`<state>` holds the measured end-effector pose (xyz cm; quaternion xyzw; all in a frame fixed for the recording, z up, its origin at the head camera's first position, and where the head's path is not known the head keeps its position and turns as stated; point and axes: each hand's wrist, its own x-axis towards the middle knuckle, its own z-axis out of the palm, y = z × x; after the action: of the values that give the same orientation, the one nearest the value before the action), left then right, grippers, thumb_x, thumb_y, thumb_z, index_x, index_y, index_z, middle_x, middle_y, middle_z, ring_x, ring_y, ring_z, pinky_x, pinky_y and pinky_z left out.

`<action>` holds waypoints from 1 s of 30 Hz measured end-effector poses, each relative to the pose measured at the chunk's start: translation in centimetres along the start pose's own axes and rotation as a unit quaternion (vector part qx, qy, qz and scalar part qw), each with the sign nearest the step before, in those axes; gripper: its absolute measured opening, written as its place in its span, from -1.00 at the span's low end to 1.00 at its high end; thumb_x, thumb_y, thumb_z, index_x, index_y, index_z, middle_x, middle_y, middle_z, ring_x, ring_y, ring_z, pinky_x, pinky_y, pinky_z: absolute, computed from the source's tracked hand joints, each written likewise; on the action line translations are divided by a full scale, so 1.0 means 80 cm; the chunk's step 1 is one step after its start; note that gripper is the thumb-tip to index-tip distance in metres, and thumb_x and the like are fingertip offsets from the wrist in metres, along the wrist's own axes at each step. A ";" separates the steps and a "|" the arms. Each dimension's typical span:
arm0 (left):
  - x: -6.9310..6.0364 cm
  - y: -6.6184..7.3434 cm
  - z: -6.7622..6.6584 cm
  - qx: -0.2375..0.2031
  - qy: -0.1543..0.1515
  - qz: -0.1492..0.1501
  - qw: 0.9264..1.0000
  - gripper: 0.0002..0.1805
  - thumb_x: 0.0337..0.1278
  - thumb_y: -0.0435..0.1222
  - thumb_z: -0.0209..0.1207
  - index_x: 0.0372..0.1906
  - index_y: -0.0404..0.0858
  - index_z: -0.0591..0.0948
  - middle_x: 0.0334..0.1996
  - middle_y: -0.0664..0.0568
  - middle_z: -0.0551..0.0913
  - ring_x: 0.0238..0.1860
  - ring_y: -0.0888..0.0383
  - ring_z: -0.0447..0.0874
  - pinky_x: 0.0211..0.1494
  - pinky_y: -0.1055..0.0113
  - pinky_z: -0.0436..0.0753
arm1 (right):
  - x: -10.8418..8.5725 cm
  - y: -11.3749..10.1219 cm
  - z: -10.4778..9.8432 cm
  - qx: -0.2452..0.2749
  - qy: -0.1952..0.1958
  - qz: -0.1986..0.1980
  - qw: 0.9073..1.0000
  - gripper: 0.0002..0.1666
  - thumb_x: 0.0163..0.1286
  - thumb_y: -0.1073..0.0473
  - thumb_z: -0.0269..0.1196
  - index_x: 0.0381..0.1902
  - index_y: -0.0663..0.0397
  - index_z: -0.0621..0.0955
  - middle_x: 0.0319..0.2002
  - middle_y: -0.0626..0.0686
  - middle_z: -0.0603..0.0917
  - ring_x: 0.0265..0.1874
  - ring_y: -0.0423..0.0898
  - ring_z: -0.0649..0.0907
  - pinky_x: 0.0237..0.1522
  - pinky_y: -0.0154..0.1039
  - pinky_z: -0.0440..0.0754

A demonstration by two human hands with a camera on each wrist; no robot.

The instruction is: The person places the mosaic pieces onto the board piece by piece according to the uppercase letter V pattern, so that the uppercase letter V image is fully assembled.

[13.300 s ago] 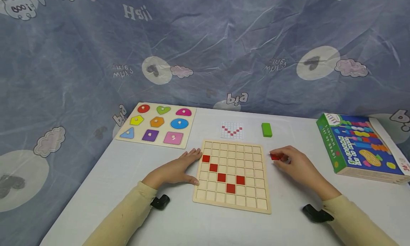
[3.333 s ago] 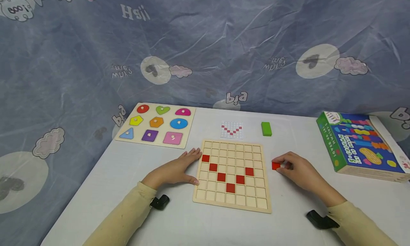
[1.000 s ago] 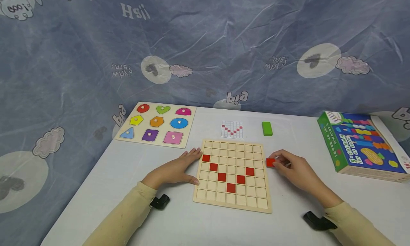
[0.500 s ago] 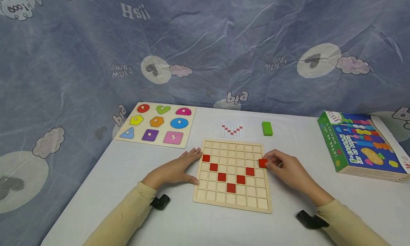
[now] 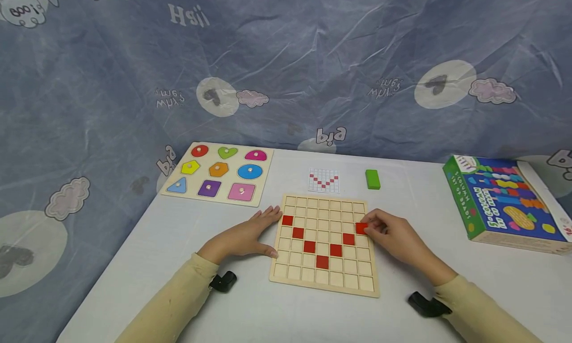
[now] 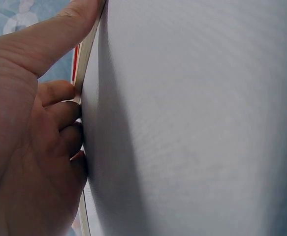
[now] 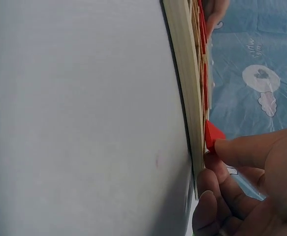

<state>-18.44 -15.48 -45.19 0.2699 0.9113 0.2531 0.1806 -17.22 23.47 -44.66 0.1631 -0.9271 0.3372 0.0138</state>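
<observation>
In the head view a wooden grid board (image 5: 323, 288) lies on the table between my hands. Several red square tiles (image 5: 322, 262) sit in its cells, forming a V shape. With thumb and fingers my right hand (image 5: 399, 238) pinches another red tile (image 5: 361, 228) over the right-hand column, one row above the nearest set tile. The right wrist view shows this held red tile (image 7: 213, 135) tilted at the board's edge. My left hand (image 5: 246, 237) rests against the board's left edge, its fingers spread and thumb extended. In the left wrist view its thumb (image 6: 59, 37) touches that edge.
Behind the board lie a small pattern card (image 5: 323, 180) with a red V and a green block (image 5: 373, 179). A shape puzzle board (image 5: 203, 178) is at the back left. A colourful bead-set box (image 5: 509, 204) stands on the right. A patterned cloth hangs behind the table.
My right hand has brought the red tile leftward from beside the board onto its right column. Earlier, one more tile was set on the V's right arm. The left hand has stayed put.
</observation>
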 end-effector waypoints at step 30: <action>0.000 0.001 -0.001 0.004 -0.002 0.001 1.000 0.19 -0.05 0.07 0.51 0.62 -0.18 0.13 0.64 0.04 -0.01 0.64 0.08 -0.22 0.66 0.20 -0.12 | 0.003 -0.003 0.002 -0.045 0.002 -0.025 0.999 -0.70 0.23 0.34 0.47 -0.09 0.00 0.74 -0.16 -0.05 0.66 -0.35 -0.19 0.52 -0.36 -0.30 0.52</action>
<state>-18.46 -15.41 -45.08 0.2719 0.9117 0.2493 0.1812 -17.37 23.09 -44.62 0.1849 -0.9369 0.2950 0.0315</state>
